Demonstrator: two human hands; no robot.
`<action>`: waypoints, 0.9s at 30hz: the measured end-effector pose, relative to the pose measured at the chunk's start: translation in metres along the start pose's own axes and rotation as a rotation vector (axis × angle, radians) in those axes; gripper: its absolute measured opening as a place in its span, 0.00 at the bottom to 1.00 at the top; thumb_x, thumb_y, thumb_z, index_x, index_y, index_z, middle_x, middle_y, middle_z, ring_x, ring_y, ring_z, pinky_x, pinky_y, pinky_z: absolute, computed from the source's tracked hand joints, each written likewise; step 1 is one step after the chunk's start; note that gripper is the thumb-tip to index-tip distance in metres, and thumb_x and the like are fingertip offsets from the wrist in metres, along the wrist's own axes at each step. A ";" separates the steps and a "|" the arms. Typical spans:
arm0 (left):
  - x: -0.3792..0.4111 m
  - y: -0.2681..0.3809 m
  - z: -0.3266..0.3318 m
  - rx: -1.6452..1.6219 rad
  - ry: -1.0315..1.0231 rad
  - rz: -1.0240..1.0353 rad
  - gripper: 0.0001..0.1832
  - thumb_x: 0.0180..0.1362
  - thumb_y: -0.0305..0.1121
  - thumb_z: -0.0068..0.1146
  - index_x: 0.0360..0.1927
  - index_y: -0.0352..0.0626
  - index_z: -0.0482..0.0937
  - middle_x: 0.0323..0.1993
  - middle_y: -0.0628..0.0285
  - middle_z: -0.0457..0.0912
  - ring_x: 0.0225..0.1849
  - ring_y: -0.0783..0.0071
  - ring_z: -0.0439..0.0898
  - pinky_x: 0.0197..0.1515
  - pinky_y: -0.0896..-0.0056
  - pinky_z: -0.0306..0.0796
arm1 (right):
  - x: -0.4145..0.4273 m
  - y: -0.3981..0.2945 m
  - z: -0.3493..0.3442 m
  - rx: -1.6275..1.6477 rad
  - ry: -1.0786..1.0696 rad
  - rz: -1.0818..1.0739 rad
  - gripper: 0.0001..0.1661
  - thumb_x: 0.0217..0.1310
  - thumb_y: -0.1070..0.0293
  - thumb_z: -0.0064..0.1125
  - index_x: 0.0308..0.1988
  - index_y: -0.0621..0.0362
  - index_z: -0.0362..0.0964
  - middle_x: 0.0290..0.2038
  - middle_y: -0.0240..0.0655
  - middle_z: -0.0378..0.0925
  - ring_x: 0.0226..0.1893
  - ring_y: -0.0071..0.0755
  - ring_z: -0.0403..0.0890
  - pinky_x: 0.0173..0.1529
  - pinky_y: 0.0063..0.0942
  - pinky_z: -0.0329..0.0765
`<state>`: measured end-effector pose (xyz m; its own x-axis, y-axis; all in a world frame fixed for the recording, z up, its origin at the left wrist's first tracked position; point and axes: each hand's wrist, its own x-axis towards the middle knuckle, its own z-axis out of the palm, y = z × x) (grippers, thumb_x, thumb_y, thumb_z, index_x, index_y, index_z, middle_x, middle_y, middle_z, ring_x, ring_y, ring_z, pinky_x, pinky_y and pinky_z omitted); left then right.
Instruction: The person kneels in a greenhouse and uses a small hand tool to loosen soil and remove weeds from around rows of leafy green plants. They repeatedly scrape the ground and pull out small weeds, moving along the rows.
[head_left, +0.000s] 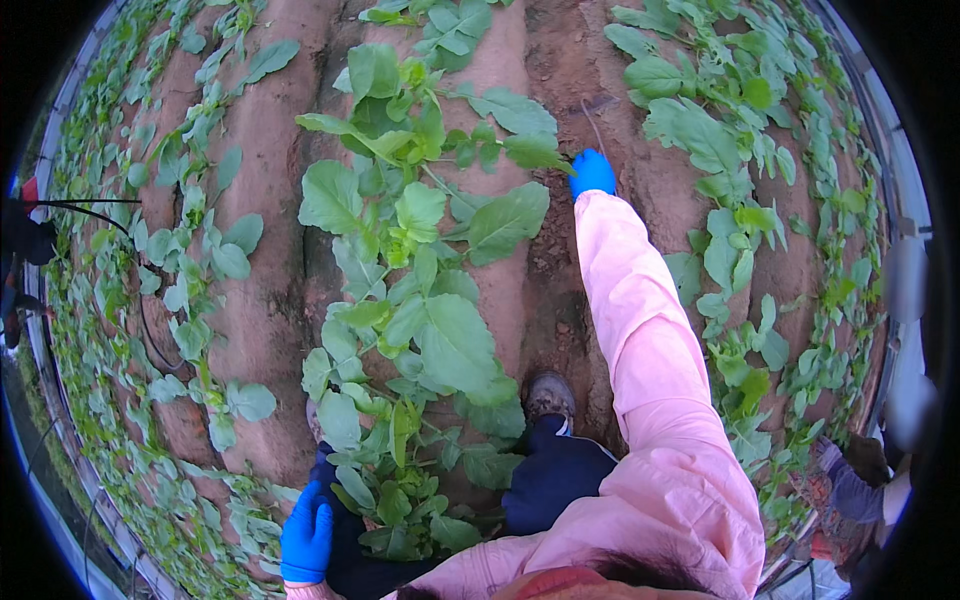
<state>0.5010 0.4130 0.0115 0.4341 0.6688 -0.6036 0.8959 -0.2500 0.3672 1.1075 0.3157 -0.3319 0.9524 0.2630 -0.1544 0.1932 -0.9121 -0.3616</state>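
My right hand (592, 174), in a blue glove, reaches out over the bare furrow (559, 247). It is closed around a hand hoe (594, 127), whose thin bent neck and dark blade show beyond the fist; its grip is hidden. The blade lies at the soil. Beside that hand, a leaf tip of the nearest row of leafy green plants (450, 337) touches or overlaps the glove. My left hand (306, 532), gloved in blue too, rests by my left knee with the thumb apart from the fingers, and nothing shows in it.
My feet straddle the plant row, with one shoe (550, 394) in the furrow. More rows of plants grow to the left (187, 262) and right (724, 225). A black hose (146, 322) curves through the left row. Parts of other people (855, 487) show at the rims.
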 end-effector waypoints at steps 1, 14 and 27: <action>0.000 0.000 0.000 0.010 0.004 -0.003 0.22 0.57 0.36 0.48 0.55 0.40 0.66 0.40 0.50 0.77 0.40 0.62 0.77 0.44 0.67 0.69 | -0.003 -0.003 0.000 0.013 0.033 -0.013 0.15 0.54 0.60 0.46 0.34 0.59 0.74 0.35 0.50 0.75 0.37 0.55 0.76 0.40 0.45 0.72; -0.003 0.006 -0.002 -0.033 -0.009 0.006 0.21 0.58 0.36 0.46 0.55 0.38 0.66 0.45 0.49 0.75 0.44 0.61 0.76 0.46 0.67 0.68 | -0.020 0.018 -0.024 0.624 0.136 0.038 0.11 0.55 0.66 0.52 0.26 0.62 0.73 0.24 0.39 0.76 0.22 0.37 0.76 0.27 0.33 0.72; -0.033 -0.008 0.004 -0.017 -0.004 0.220 0.21 0.59 0.38 0.46 0.53 0.37 0.67 0.47 0.50 0.75 0.49 0.62 0.74 0.50 0.66 0.66 | -0.204 0.066 -0.135 0.753 -0.183 0.044 0.12 0.54 0.63 0.53 0.26 0.61 0.73 0.18 0.36 0.74 0.17 0.27 0.73 0.23 0.28 0.71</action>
<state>0.4805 0.3903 0.0254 0.6189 0.5971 -0.5104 0.7782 -0.3777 0.5018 0.9581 0.1591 -0.2007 0.8885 0.3390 -0.3093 -0.1192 -0.4804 -0.8689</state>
